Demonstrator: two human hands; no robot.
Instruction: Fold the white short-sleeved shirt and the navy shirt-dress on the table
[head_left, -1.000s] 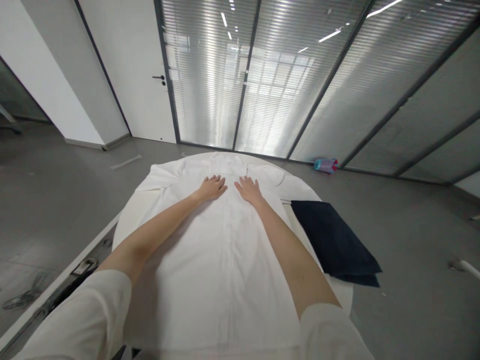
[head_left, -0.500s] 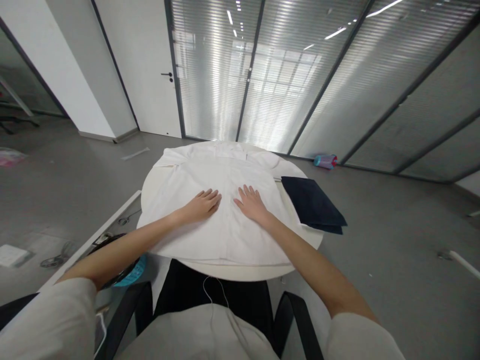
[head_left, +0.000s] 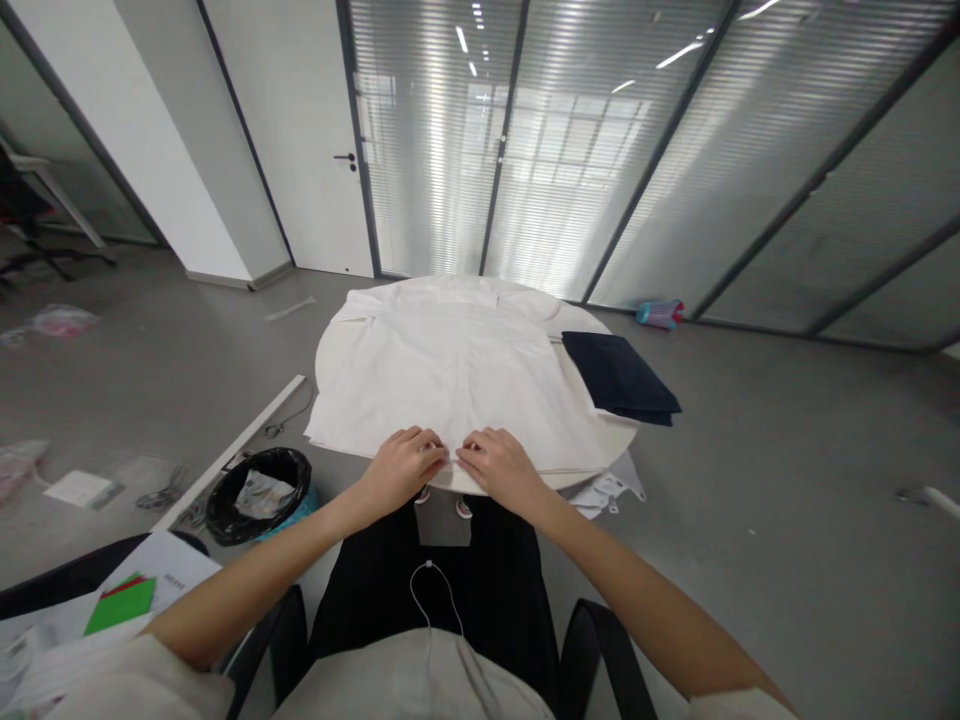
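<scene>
A white shirt (head_left: 450, 370) lies spread over a round table, its collar end at the far side and its hem at the near edge. At the middle of that hem, my left hand (head_left: 409, 462) has its fingers curled and pinched on the cloth. Close beside it, my right hand (head_left: 499, 465) pinches the hem in the same way, a small gap between the two. A seam or placket runs up the shirt from between my hands. The fingertips are partly hidden by the knuckles.
A folded dark navy cloth (head_left: 619, 375) overhangs the right edge of the round table (head_left: 626, 435). A bin with a black liner (head_left: 259, 495) stands on the floor at left. Papers with a green sheet (head_left: 120, 605) lie at lower left. Chair armrests (head_left: 604, 650) flank me.
Both hands have slid back from the middle of the shirt to its near hem. Their fingers, flat before, are now curled onto the cloth. The view has shifted slightly.
</scene>
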